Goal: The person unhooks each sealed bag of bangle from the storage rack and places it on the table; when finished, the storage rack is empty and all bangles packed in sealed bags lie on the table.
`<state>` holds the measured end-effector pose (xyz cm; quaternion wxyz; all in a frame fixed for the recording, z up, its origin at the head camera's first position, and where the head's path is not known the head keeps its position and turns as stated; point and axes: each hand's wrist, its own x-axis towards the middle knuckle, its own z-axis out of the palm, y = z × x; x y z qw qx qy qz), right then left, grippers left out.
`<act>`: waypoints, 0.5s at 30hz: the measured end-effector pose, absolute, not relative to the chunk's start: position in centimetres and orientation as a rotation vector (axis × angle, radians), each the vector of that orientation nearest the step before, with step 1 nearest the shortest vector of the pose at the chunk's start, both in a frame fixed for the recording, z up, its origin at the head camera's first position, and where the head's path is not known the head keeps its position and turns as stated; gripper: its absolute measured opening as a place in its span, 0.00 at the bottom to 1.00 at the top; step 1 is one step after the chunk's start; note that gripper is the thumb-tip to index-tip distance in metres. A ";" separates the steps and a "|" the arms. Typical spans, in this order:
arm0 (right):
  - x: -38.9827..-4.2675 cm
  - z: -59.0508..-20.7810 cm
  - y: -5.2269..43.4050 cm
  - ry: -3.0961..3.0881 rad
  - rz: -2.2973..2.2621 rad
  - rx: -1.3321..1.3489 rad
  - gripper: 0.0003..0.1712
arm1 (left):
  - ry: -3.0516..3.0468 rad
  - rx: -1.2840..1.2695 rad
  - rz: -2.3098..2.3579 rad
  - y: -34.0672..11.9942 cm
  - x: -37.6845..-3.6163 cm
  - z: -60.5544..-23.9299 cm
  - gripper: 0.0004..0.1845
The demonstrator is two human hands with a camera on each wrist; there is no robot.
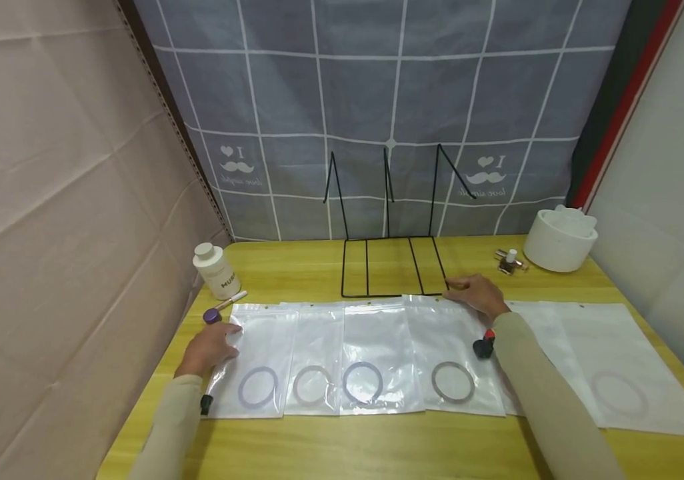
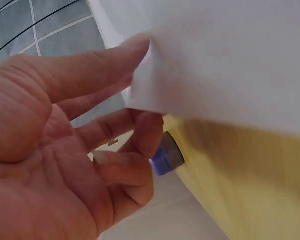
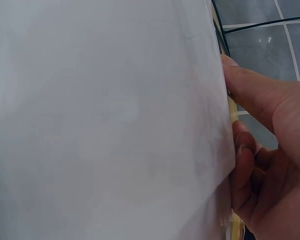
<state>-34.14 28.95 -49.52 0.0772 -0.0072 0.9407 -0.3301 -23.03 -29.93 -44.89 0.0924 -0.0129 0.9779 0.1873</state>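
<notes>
A row of overlapping white plastic zip bags [image 1: 378,340] lies across the table, each of several showing a thin ring [image 1: 363,383] near its lower end. At the left end, my left hand [image 1: 210,347] pinches the edge of the leftmost bag [image 2: 230,60] between thumb and finger; its other fingers curl below the edge. My right hand [image 1: 475,295] reaches to the top edge of a bag right of the middle. In the right wrist view its thumb and bent fingers [image 3: 244,175] touch along the edge of the white bag [image 3: 110,120].
A black wire rack [image 1: 395,238] stands behind the bags. On the left are a white bottle [image 1: 216,270], a purple-capped item [image 1: 212,316] and a slim stick [image 1: 234,300]. A white round container [image 1: 561,240] and a small dark bottle with a white cap [image 1: 507,261] sit at the back right.
</notes>
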 end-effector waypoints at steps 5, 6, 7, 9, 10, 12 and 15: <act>-34.3 -49.7 28.9 2.815 -0.979 -0.030 0.41 | 2.793 -0.126 0.428 -29.8 -23.0 -44.8 0.27; -34.3 -49.7 28.9 2.816 -0.975 -0.032 0.41 | 2.777 -0.128 0.415 -29.8 -23.0 -44.8 0.27; -34.3 -49.7 28.9 2.818 -0.969 -0.034 0.41 | 2.765 -0.126 0.404 -29.8 -22.9 -44.7 0.27; -34.3 -49.6 28.9 2.817 -0.966 -0.033 0.41 | 2.753 -0.119 0.386 -29.6 -22.8 -44.5 0.27; -34.3 -49.6 28.9 2.816 -0.968 -0.028 0.40 | 2.748 -0.120 0.387 -29.5 -22.7 -44.4 0.27; -34.2 -49.4 28.9 2.802 -0.973 -0.019 0.40 | 2.755 -0.139 0.413 -29.0 -22.7 -44.1 0.27; -34.0 -49.0 29.0 2.772 -0.990 -0.017 0.39 | 2.831 -0.073 0.462 -27.5 -23.5 -43.5 0.25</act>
